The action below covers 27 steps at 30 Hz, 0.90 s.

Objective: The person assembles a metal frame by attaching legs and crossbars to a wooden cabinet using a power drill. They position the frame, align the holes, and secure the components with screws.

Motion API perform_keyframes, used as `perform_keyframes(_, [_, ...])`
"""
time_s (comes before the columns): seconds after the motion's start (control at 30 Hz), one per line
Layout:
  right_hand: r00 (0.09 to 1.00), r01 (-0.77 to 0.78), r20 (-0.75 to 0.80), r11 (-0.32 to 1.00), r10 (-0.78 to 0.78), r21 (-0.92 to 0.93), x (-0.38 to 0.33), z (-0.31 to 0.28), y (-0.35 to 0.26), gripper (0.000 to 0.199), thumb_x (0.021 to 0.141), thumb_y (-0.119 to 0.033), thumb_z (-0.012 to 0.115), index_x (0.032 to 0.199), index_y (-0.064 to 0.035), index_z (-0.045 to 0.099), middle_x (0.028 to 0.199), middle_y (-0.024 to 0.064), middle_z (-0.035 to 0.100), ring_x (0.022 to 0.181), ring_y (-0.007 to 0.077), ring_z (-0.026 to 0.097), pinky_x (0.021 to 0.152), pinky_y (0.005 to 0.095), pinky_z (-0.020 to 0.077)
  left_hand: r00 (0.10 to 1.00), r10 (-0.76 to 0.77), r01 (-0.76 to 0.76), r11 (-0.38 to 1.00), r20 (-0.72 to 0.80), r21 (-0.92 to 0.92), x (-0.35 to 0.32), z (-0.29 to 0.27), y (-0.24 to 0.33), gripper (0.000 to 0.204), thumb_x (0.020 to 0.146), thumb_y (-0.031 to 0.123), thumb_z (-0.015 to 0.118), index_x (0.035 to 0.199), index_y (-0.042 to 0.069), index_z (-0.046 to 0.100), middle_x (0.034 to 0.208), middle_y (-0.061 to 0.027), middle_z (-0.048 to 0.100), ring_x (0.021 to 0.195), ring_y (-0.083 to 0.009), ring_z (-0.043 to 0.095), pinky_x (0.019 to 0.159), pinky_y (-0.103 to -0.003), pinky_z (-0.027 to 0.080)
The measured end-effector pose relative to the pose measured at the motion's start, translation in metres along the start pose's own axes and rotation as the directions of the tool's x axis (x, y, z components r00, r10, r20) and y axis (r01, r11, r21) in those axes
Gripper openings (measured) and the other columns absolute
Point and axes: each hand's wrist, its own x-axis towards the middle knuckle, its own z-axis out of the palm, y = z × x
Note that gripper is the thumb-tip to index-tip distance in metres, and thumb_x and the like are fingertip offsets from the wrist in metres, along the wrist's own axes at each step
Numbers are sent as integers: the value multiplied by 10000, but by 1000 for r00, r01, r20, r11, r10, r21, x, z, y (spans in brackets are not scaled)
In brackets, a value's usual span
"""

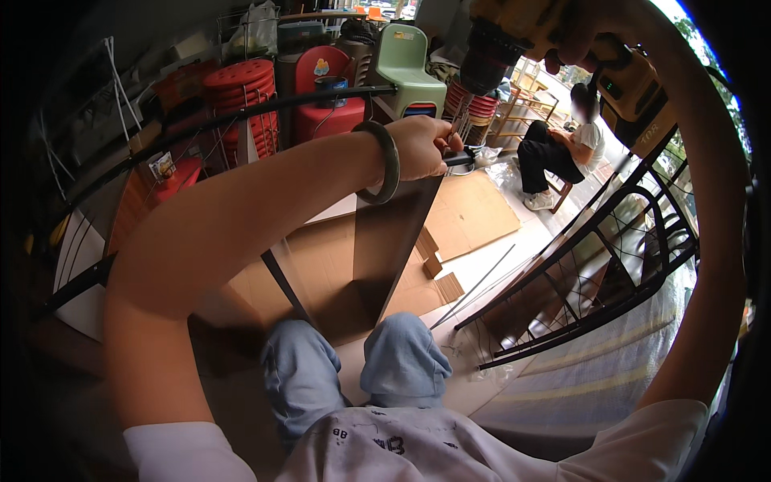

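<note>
A yellow and black cordless drill (514,40) is gripped in my right hand (580,36) at the upper right, chuck pointing down. Its thin bit (461,112) reaches down to the fingertips of my left hand (426,147). The left fingers are closed in a pinch at the bit's tip; what they hold there is too small to make out. Just beneath them is the end of a black tube (459,159). Behind my left forearm, a long black metal bar (297,102) crosses the view. A dark flat panel (393,233) stands below the hand.
Flattened cardboard (470,213) lies on the floor ahead. At right leans a black metal lattice frame (594,273) beside woven sheeting (578,369). Red stools (241,88), a red chair (317,116) and a green chair (405,64) stand behind. A person (562,149) sits farther off.
</note>
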Motion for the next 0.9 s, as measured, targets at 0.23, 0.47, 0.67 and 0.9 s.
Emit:
perform_keyframes(0.23, [968,-160,-189,986,164,37,-17,16,8,358,706,-117,747,1038,-47,632,816,27,634,702,109,554,620,253,455,993,-74,65,993,-88,-95,9,16,11,312,753,2,638,1056,-8,562,996,-83,622,788,-119,591,616,-251,500])
perform_keyframes(0.47, [954,-66,-288,996,82,68,0,21,-7,367,705,-94,729,1048,-34,612,809,39,625,693,120,552,629,254,456,972,-178,165,982,-151,-93,-11,1,-1,301,742,10,649,1031,6,568,1011,-90,620,804,-132,600,622,-259,514])
perform_keyframes(0.67, [976,-115,-177,991,125,67,-8,14,0,350,710,-86,717,1035,-19,608,825,39,634,686,120,553,619,252,459,986,-127,117,988,-104,-100,1,10,7,303,738,17,649,1030,8,567,1015,-92,617,759,-124,591,609,-259,515])
perform_keyframes(0.9, [992,-26,-120,998,34,65,0,12,0,330,714,-91,717,1019,-22,610,796,30,625,673,116,554,593,239,458,985,-128,118,989,-120,-87,-3,7,4,302,736,22,653,1025,-1,567,1018,-91,613,755,-122,592,605,-255,509])
